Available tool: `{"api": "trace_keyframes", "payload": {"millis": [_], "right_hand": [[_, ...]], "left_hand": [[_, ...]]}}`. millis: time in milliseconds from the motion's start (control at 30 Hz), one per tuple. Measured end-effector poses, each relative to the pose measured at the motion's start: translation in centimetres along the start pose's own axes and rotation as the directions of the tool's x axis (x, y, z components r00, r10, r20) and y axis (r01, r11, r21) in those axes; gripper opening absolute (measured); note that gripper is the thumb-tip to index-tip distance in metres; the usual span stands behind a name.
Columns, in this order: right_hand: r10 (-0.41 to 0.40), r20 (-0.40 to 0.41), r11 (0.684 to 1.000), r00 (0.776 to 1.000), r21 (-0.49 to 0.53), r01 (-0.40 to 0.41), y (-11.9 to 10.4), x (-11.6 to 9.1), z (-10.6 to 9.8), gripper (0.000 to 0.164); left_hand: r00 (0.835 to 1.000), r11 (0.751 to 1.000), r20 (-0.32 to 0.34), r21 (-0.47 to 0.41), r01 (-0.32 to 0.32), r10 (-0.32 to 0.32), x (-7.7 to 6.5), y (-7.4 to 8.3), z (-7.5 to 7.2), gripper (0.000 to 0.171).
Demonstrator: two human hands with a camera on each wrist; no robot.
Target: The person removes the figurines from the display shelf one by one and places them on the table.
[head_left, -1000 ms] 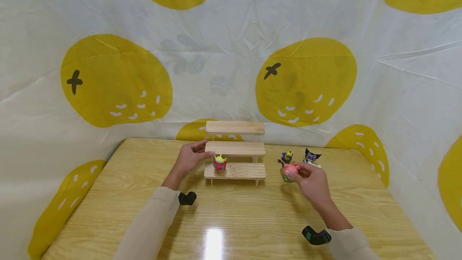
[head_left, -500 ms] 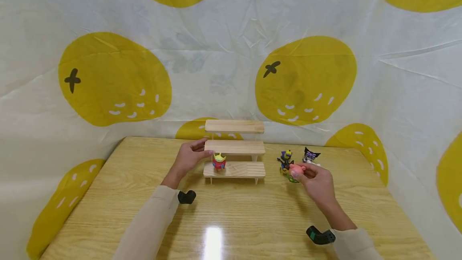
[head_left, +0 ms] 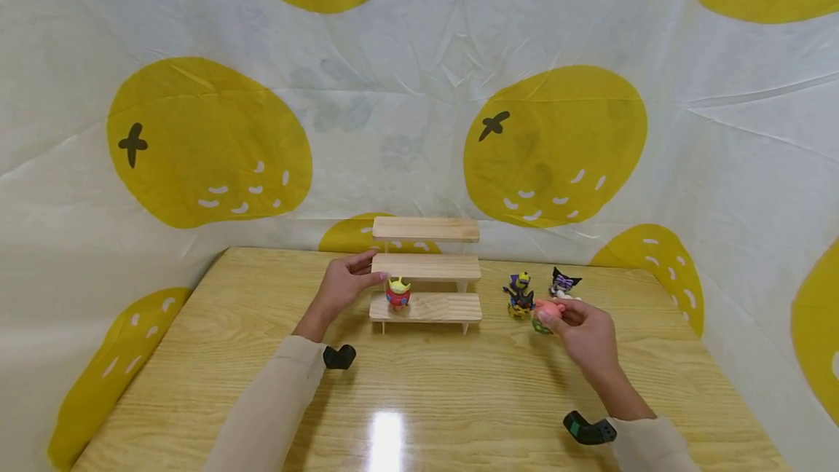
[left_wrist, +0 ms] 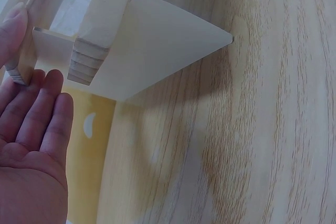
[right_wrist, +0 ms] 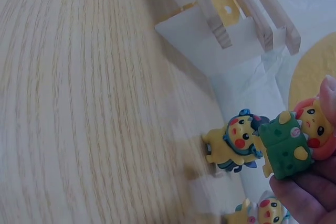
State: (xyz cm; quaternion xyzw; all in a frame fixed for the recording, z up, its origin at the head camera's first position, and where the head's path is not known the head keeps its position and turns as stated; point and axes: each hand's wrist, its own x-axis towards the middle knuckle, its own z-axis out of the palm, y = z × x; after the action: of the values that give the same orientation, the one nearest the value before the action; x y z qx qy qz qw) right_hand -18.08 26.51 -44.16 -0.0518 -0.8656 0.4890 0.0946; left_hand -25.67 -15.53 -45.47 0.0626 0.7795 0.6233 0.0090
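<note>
My left hand (head_left: pixel 341 284) pinches the left end of the middle step of a three-step display stand (head_left: pixel 426 266), thumb on one face and fingers on the other. The stand has wooden steps on pale side panels (left_wrist: pixel 173 45). On its lowest step, at the left, stands a red figurine (head_left: pixel 398 296) with a yellow head. My right hand (head_left: pixel 586 337) holds a Pikachu figurine (right_wrist: pixel 286 145) in a pink hood and green outfit, right of the stand; its face shows in the right wrist view.
Beside the right hand stand a dark-hooded Pikachu figurine (head_left: pixel 521 304), a purple and yellow figurine (head_left: pixel 520 281) and a figurine with black pointed ears (head_left: pixel 564 280). Behind the wooden table (head_left: pixel 419 384) hangs a white cloth (head_left: pixel 393 137) with big yellow fruit prints.
The right hand has moved right with the green-suited Pikachu figurine, away from the dark-hooded one, which now shows fully. The left hand has stayed at the stand.
</note>
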Motion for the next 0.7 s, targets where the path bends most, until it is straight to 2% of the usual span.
{"api": "trace_keyframes", "payload": {"millis": [700], "right_hand": [[0.053, -0.020, 0.998, 0.998, -0.031, -0.053, 1.8, 0.2, -0.6, 0.044]], "left_hand": [[1.000, 1.000, 0.003, 0.002, 0.002, -0.002, 0.1, -0.3, 0.0, 0.068]]}}
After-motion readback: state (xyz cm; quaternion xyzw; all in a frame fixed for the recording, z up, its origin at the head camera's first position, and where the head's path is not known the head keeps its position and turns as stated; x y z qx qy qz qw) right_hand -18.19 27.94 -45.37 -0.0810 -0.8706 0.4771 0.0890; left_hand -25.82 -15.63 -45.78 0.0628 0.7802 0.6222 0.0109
